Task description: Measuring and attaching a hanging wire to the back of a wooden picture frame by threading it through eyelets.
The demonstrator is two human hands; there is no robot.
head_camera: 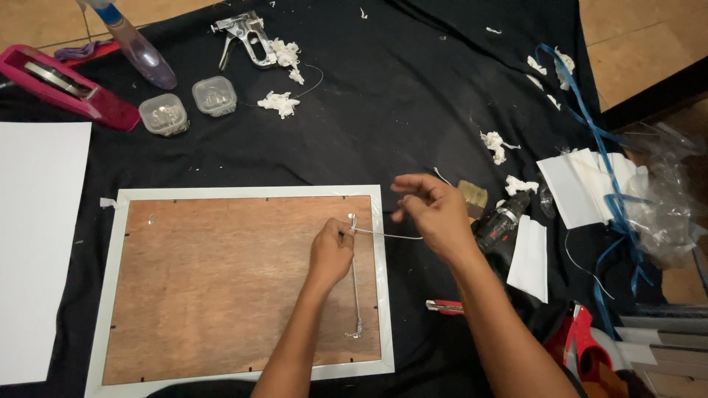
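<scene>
My left hand [332, 249] pinches the hanging wire [383, 234] where it meets a small metal fitting [352, 220] near the right edge of the frame's wooden backing [221, 284], while my right hand [435, 210], fingers pressed together on the wire's free end, holds it taut out past the white frame [380, 221] to the right. The frame lies face down on the black-draped worktop [383, 110], and the wire runs on toward me to a second fitting [355, 333] near the frame's near right corner. The risk, as I judge it: the thin wire could slip from either pinch and slacken the knot, or too hard a pull could loosen the fitting from the board. A drill [505, 221] lies just right of my right hand; a careless elbow could knock it.
</scene>
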